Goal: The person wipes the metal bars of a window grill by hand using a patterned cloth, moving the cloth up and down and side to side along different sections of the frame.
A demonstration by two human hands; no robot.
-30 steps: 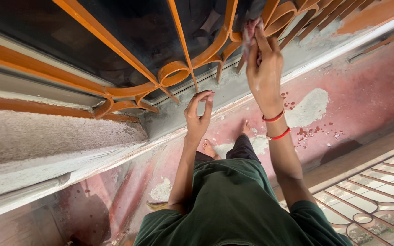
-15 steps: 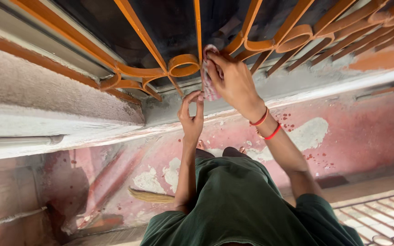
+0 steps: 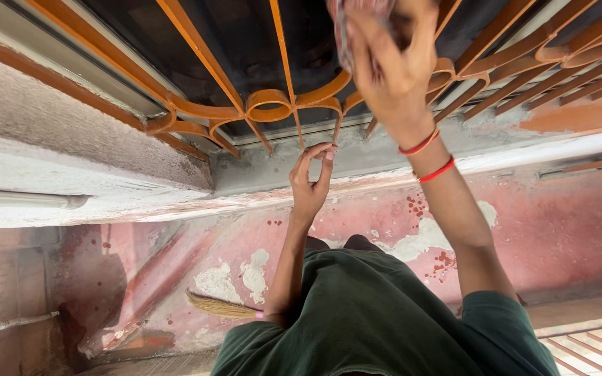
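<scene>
Right hand [image 3: 391,69] clamps a cloth [image 3: 346,28] against the orange grille [image 3: 266,108]; left hand [image 3: 313,177] loosely curled, empty. Sill [image 3: 384,150] below the grip looks dusty, unwiped.

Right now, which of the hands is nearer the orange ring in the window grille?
Left. The left hand hovers empty just below the orange ring; the right hand holds a cloth higher up, further right.

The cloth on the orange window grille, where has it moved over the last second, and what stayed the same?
The right hand carried the pinkish cloth down and left to the grille's ring half a second ago, then back up the bars to the top edge of view. It kept its grip throughout. The left hand stayed empty and loosely curled by the sill.
</scene>
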